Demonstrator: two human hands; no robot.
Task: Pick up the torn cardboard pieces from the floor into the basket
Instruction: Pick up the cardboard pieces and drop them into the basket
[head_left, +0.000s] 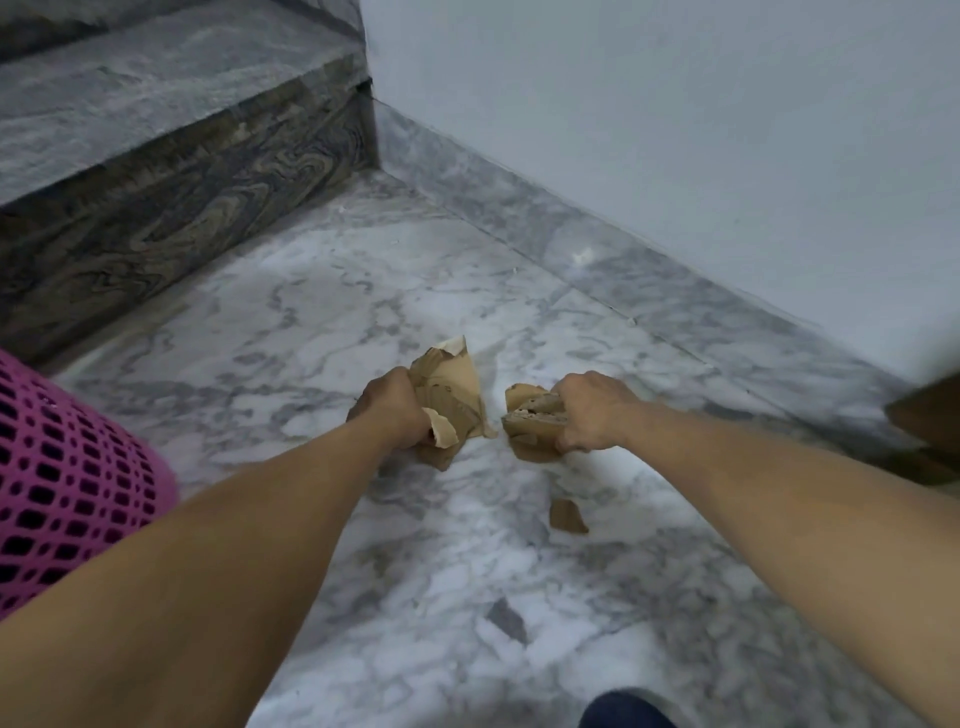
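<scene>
Head view looks down on a marble floor (415, 545) where both arms reach forward. Left hand (395, 410) is curled tight around a bunch of torn cardboard (452, 389); the brown pieces stick out past the fingers to the far side and to the right, and one pale torn edge points up at the far tip. Right hand (592, 415) grips a second bundle of cardboard (530, 421), fingers wrapped over the top of it, with the ragged ends poking out to the left. The two bundles sit near each other with a narrow strip of floor between them, and whether they rest on the floor or are held just above it cannot be told.

A small loose scrap of cardboard (569, 517) lies on the floor nearer than the right hand, apart from both bundles. A dark grey chip (506, 621) lies nearer still, in the middle of the floor.

At the left edge stands a pink mesh basket (67, 478); only part of its wall shows, and what is inside cannot be seen. Dark-veined stone steps (171, 171) rise at the far left, and a pale wall (675, 130) runs along the far right. A blurred brown shape (927, 421) sits at the right edge.
</scene>
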